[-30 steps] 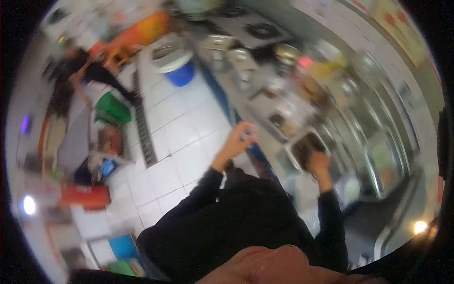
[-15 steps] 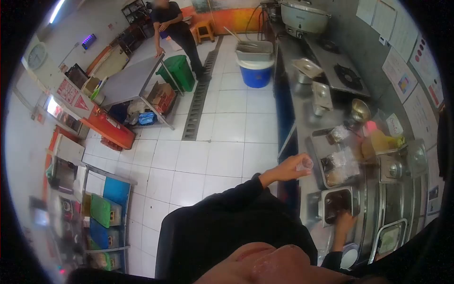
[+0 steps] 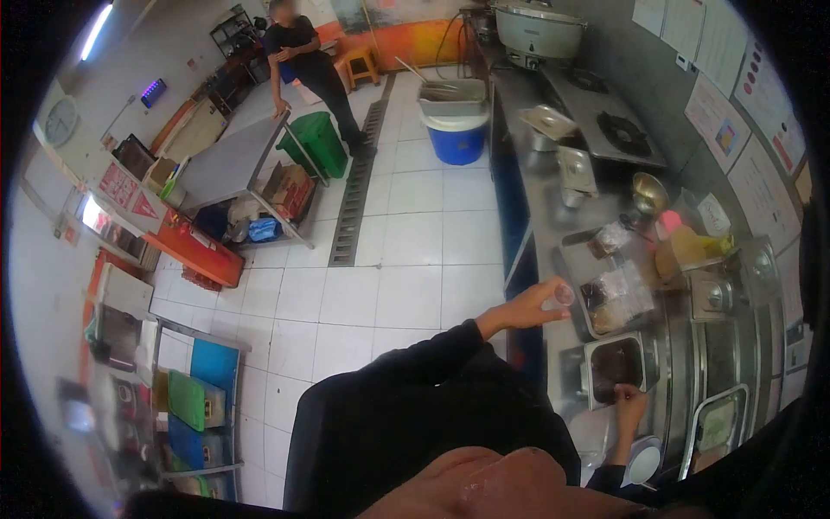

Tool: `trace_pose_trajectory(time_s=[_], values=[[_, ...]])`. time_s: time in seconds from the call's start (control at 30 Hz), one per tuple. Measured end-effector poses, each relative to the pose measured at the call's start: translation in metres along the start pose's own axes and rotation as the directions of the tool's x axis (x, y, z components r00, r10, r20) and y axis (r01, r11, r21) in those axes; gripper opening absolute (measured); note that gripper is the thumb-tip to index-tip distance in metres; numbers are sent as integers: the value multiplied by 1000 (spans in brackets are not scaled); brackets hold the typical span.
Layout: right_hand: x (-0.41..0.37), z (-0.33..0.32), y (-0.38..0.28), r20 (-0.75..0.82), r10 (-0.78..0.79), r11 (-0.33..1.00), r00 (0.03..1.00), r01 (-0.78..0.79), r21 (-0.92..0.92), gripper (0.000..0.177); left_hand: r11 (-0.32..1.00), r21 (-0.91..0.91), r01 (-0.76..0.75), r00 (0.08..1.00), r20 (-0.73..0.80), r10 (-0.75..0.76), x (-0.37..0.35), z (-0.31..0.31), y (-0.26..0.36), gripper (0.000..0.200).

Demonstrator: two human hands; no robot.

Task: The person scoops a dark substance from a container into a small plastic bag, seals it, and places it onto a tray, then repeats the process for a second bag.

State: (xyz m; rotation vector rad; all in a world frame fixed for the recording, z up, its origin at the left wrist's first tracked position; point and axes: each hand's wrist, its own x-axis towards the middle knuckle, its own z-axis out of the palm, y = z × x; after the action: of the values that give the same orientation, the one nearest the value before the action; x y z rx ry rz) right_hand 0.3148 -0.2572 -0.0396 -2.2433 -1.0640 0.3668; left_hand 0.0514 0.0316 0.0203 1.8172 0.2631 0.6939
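Cup (image 3: 562,296), small and clear, at half past three from mid-view, wrapped in the left hand (image 3: 527,308). Looks light, thin-walled, easily squashed; best held gently round the side! Now four o'clock: right hand (image 3: 633,408) at the metal pan's (image 3: 591,375) six o'clock edge, fingers bunched narrow, impossible to tell if gripping anything.

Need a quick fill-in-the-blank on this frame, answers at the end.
1. The clear cup is in the ____ hand; the other hand is at the pan.
2. The bin beside the table is ____.
3. The bucket under the grey tub is white above, ____ below.

Missing: left; green; blue.
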Motion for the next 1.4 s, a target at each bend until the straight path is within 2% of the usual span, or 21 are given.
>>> trace_pose_trajectory(time_s=[0.03,0.13,0.27,0.37,0.43,0.53,0.63,0.67,0.73,0.83,0.93,1.03,1.13,1.17,1.2,1.23,1.27,1.3,1.33,1.4], values=[[-1,-2,1,-2,-28,999,1000,28,36,26,1000,-10,5,1000,4,-5,1,1,-1,42],[-5,-2,3,16,28,980,999,-31,199,25,1000,-7,14,1000,9,-14,2,4,-3,42],[-8,5,37,-5,72,941,997,-67,332,22,999,20,26,1000,16,-27,3,3,-4,45],[-13,3,47,-24,84,914,996,-68,401,22,999,36,-22,1000,19,21,3,4,-21,48],[-18,-5,41,-37,73,905,997,-51,422,20,999,29,25,999,31,-26,2,2,-18,49],[-28,-6,46,-104,155,892,982,-95,441,19,999,8,53,997,51,-54,3,2,-17,50],[-37,-10,43,-62,205,840,977,-144,523,18,990,-39,137,988,80,-133,3,1,-2,46],[-40,-8,48,-79,214,854,974,-147,499,18,983,-58,176,981,92,-170,3,1,2,44],[-46,-1,61,-115,227,879,967,-153,451,18,994,-25,106,992,77,-104,3,4,-4,45],[-52,4,67,-138,193,882,971,-111,459,15,997,-19,79,995,64,-78,5,7,-10,46],[-54,11,73,-145,257,839,956,-146,525,13,994,-51,93,994,58,-90,6,9,-13,46],[-55,13,73,-114,231,820,966,-130,558,12,996,-53,70,996,56,-67,9,12,-14,42],[-52,17,85,-164,239,843,957,-120,524,12,999,2,48,996,71,-48,12,12,-10,37],[-52,13,91,-156,168,844,973,-61,532,13,999,12,46,994,100,-47,13,16,-9,35],[-55,-5,49,-176,247,905,953,-161,395,14,1000,-3,13,996,94,-12,14,22,-16,34],[-54,-19,32,-125,224,901,967,-156,405,17,999,-29,-18,995,101,20,16,31,-23,34],[-51,-32,18,-138,230,929,963,-175,326,20,998,-28,-57,987,151,61,21,36,-20,34],[-48,-33,31,-143,237,882,961,-151,447,21,999,3,-41,984,175,40,24,44,-12,34],[-44,-45,29,-156,151,937,976,-92,336,21,999,19,-42,973,230,36,28,53,-15,34],[-40,-72,-11,-192,183,928,964,-105,357,21,997,-28,-65,961,267,70,36,77,-10,39]])
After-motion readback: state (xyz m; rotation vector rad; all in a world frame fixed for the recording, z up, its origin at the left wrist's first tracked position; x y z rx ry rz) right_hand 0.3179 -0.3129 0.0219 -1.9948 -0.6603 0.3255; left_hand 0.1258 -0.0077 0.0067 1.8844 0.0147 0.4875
